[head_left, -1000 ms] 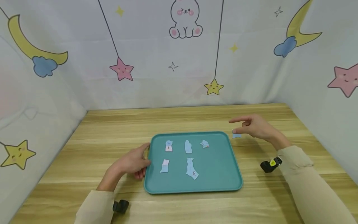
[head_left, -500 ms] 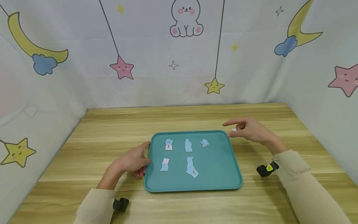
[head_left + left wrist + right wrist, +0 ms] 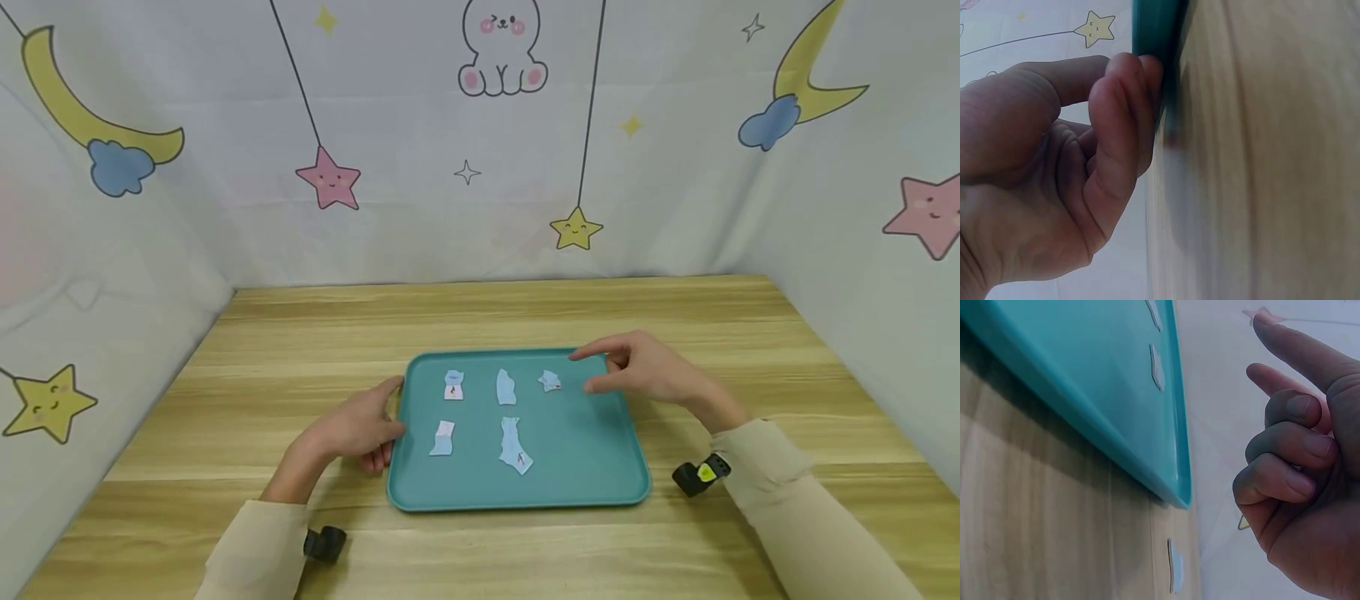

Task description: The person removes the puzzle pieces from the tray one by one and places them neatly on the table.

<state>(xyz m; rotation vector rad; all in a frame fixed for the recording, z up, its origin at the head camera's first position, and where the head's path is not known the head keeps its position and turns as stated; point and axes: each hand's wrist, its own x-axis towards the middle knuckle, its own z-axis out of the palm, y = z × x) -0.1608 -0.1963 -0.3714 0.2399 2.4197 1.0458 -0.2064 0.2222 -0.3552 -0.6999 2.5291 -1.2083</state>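
Five pale-blue pieces (image 3: 506, 388) sit on my tray (image 3: 588, 475); apparently a sixth piece (image 3: 1176, 567), seen edge-on, is left on the table (image 3: 540, 554) beyond. My left hand (image 3: 356, 429), thumb and forefinger extended, touches the left rim; my right hand (image 3: 647, 368) hovers empty, fingertips parted, far right.

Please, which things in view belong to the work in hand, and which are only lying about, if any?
Apparently part of the work:
teal tray
five pale pieces on the tray
similar piece off the tray
left hand, touching the tray's edge
right hand, over the tray's far right corner

Surroundings only:
wooden table
patterned cloth
black wrist cameras
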